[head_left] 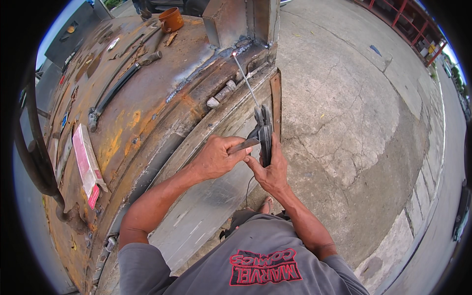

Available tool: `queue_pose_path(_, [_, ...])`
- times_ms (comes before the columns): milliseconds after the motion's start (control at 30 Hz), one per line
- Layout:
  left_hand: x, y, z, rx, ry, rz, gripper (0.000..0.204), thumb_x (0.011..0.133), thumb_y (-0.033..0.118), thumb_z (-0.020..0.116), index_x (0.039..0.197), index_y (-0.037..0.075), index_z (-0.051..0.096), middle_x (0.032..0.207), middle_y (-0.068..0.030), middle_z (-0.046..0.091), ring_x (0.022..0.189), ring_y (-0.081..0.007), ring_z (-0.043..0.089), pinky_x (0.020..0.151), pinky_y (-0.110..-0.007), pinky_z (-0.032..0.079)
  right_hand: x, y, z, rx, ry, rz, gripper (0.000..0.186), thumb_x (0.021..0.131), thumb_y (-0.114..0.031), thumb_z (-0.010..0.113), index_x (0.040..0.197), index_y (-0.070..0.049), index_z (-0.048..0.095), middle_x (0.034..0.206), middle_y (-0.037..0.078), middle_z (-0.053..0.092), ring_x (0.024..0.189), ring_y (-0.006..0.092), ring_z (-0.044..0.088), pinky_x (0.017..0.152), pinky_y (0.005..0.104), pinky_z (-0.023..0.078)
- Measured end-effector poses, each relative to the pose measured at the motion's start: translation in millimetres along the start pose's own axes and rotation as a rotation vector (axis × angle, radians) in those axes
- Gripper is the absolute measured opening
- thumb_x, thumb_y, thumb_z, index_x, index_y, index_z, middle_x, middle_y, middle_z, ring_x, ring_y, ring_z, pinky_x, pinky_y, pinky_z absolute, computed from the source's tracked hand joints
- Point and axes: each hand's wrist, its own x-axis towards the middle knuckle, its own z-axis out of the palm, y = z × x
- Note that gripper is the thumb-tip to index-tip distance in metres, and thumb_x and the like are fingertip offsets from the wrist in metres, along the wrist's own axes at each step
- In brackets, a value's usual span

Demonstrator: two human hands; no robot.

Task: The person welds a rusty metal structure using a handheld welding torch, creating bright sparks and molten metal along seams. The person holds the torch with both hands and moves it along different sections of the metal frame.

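Note:
My right hand [273, 172] is wrapped round a black electrode holder [264, 130]. From its jaws a thin welding rod [246, 78] slants up and away, its tip glowing at the foot of a grey metal post [231, 24]. Fresh weld marks and a whitish haze lie on the rusty metal there. Close beside the holder, my left hand [216, 156] pinches a flat dark strip [243, 146]; its exact kind is unclear. The strip's end overlaps the holder, and I cannot tell whether they touch.
On the rusty metal bed [123, 113] lie a long-handled hammer [115, 91], an orange-brown cup [171, 19] and a pink-and-white box [86, 157]. Dark bent bars [37, 142] rise at left. A hinge [222, 94] runs along the bed's side. Cracked concrete [344, 108] spreads at right.

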Motion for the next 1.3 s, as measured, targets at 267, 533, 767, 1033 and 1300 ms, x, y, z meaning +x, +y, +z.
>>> queue_pose_path(267, [0.4, -2.1, -0.9, 0.015, -0.013, -0.003, 0.026, 0.1, 0.025, 0.074, 0.09, 0.002, 0.076, 0.058, 0.0025, 0.046, 0.057, -0.0054, 0.04, 0.051, -0.032, 0.033, 1.2, -5.8, -5.0, 0.021, -0.066, 0.046, 0.094, 0.086, -0.031, 0.09, 0.156, 0.005, 0.038, 0.1, 0.011, 0.065, 0.062, 0.0134, 0.055, 0.055, 0.0314, 0.049])
queue_pose_path(533, [0.8, -5.8, -0.2, 0.006, -0.007, 0.008, 0.025, 0.101, 0.025, 0.073, 0.091, 0.002, 0.076, 0.059, 0.0014, 0.054, 0.057, -0.0049, 0.043, 0.051, -0.032, 0.035, 3.5, -8.6, -2.2, 0.028, -0.012, 0.025, 0.091, 0.084, -0.024, 0.091, 0.155, 0.004, 0.04, 0.078, 0.004, 0.059, 0.06, 0.0126, 0.056, 0.054, 0.0303, 0.046])
queue_pose_path(767, [1.5, -4.8, -0.3, 0.009, -0.004, 0.013, 0.025, 0.102, 0.025, 0.073, 0.093, 0.002, 0.077, 0.06, 0.0007, 0.057, 0.057, -0.0043, 0.045, 0.051, -0.031, 0.036, 3.6, -7.0, -3.6, 0.012, -0.059, 0.055, 0.096, 0.086, -0.033, 0.089, 0.156, 0.007, 0.037, 0.113, 0.016, 0.066, 0.064, 0.0157, 0.058, 0.056, 0.0324, 0.052])
queue_pose_path(1033, [1.8, -5.6, 3.4, -0.022, 0.045, 0.1, 0.024, 0.101, 0.025, 0.073, 0.096, 0.002, 0.078, 0.059, 0.0003, 0.056, 0.057, -0.0046, 0.044, 0.051, -0.031, 0.035, 4.7, -8.3, -2.5, 0.046, -0.05, 0.075, 0.092, 0.085, -0.03, 0.09, 0.153, 0.005, 0.04, 0.097, 0.01, 0.063, 0.063, 0.0138, 0.056, 0.056, 0.0309, 0.049])
queue_pose_path(1300, [-0.6, 4.3, -2.6, 0.033, -0.019, 0.054, 0.021, 0.096, 0.017, 0.077, 0.112, 0.004, 0.079, 0.057, -0.0012, 0.043, 0.055, -0.0091, 0.039, 0.052, -0.034, 0.036, -0.9, -7.3, -1.2, 0.079, 0.015, 0.049, 0.08, 0.084, -0.022, 0.091, 0.147, 0.0, 0.047, 0.079, 0.001, 0.055, 0.063, 0.0115, 0.052, 0.057, 0.0302, 0.045])
